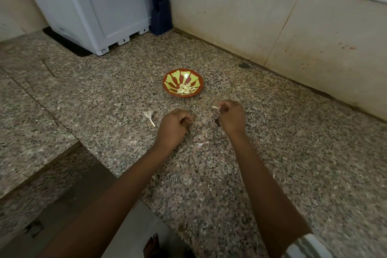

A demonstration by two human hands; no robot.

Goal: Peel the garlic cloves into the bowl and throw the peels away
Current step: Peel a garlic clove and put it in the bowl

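Forearms extend from the lower frame edge over the speckled grey-brown granite countertop [293, 163], which carries every task item. The white box-shaped appliance [94, 10] and the dark blue knife block [160, 12] stand in the back corner, well apart from the work zone, so interference is unlikely.

The round red bowl with yellow-green petal pattern [169, 78] sits just beyond both hands and holds a small heap of peeled pale cloves [184, 89] at its centre. The left hand [174, 122] is low over the counter with fingers curled; whether it holds anything cannot be determined. The right hand [231, 115] pinches a small pale garlic clove [214, 107] at the fingertips, near the bowl but not over it.

Hazards:
- The pinched clove looks smooth and small. It may slip and land short of the bowl.
- The thin whitish peel scraps [202, 144] and a papery stem piece [149, 117] lie loose on the stone. A passing forearm may scatter them.
- Against the speckle the scraps are easily overlooked at disposal.
- No bin is in view.
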